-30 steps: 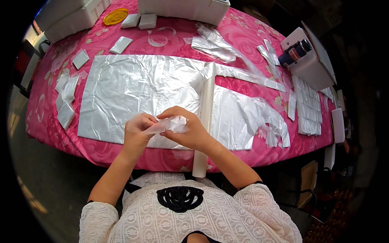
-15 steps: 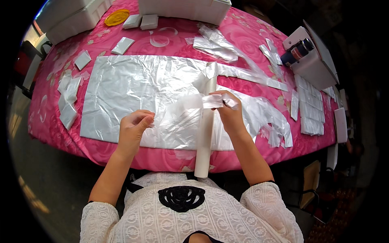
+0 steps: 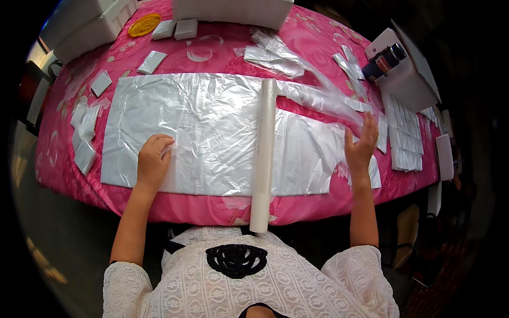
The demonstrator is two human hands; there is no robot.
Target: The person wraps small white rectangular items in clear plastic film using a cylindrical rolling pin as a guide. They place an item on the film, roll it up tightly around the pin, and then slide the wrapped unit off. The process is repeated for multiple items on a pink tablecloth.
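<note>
A shiny, translucent plastic sheet (image 3: 212, 127) lies spread over the table. Across it rests a long pale roll (image 3: 263, 159), its near end jutting past the table's edge toward me. Over the sheet's left part, my left hand (image 3: 152, 164) is closed, thumb against curled fingers; a whitish bit shows at the fingertips, too small to name. My right hand (image 3: 362, 151) is raised at the sheet's right end with fingers apart and nothing in it. Loose strips of plastic film (image 3: 318, 98) trail behind the roll toward that hand.
Small folded white packets (image 3: 152, 62) are scattered along the left and back. White foam boxes (image 3: 233, 13) stand at the far edge near a yellow coil (image 3: 144, 25). On the right are a dark bottle (image 3: 384, 62), a white box (image 3: 408, 79) and a stack of folded plastic (image 3: 404, 132).
My right hand has moved right, away from the roll, and opened; the crumpled film piece has left it. My left hand has shifted left and slightly lower. The sheet lies flatter near the roll.
</note>
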